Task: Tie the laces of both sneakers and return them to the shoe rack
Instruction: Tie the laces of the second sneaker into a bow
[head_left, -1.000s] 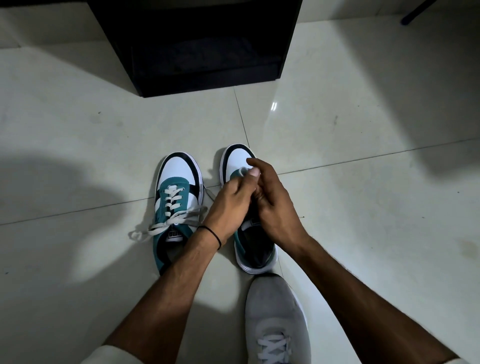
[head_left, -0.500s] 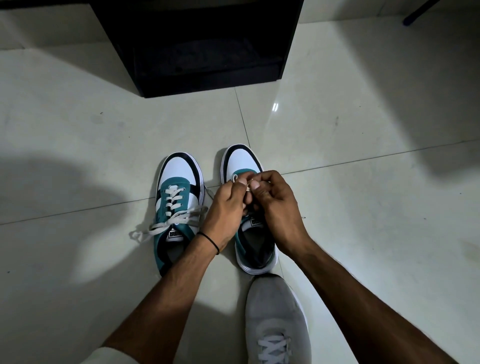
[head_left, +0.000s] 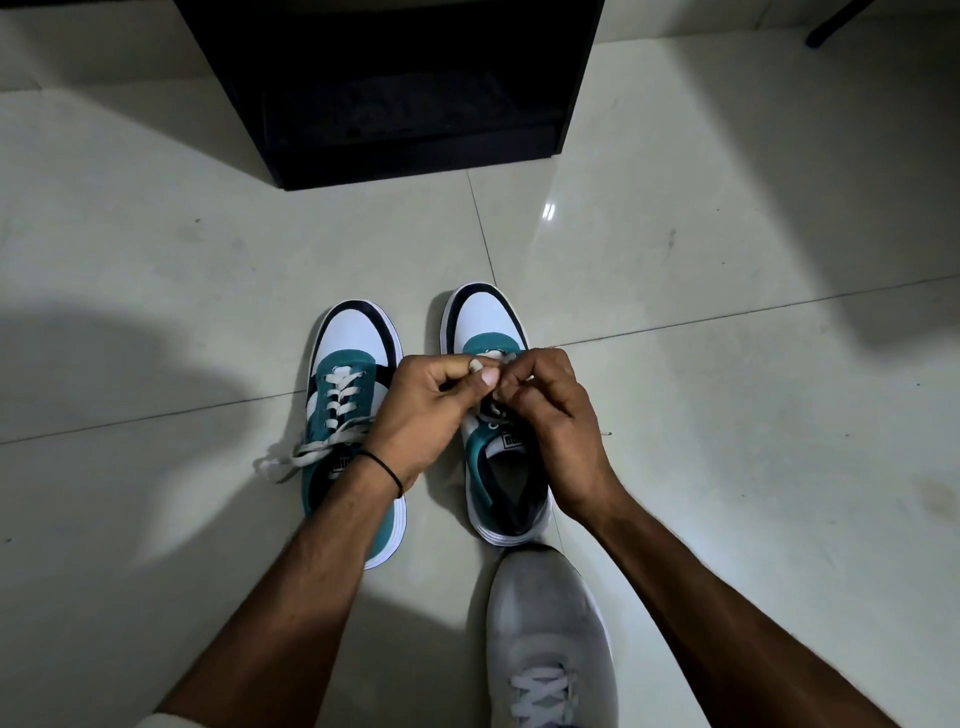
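Two teal, white and black sneakers stand side by side on the pale tiled floor, toes pointing away from me. The left sneaker (head_left: 348, 374) has loose white laces trailing off to its left. Over the right sneaker (head_left: 485, 317) both hands meet above its lacing. My left hand (head_left: 426, 410) pinches a white lace (head_left: 496, 357) between thumb and fingers. My right hand (head_left: 550, 415) grips the lace too, fingers curled. The hands hide most of that shoe's laces. A black shoe rack (head_left: 405, 93) stands on the floor beyond the sneakers.
A grey sneaker with grey laces (head_left: 545, 639) is on my own foot, just behind the right teal sneaker's heel. A dark leg of some furniture (head_left: 836, 23) shows at the top right. Bare floor tiles (head_left: 727, 415) spread to the left and right.
Both hands have drawn back from the right sneaker's toe toward me, and have spread slightly apart while holding the lace. The left sneaker has not moved.
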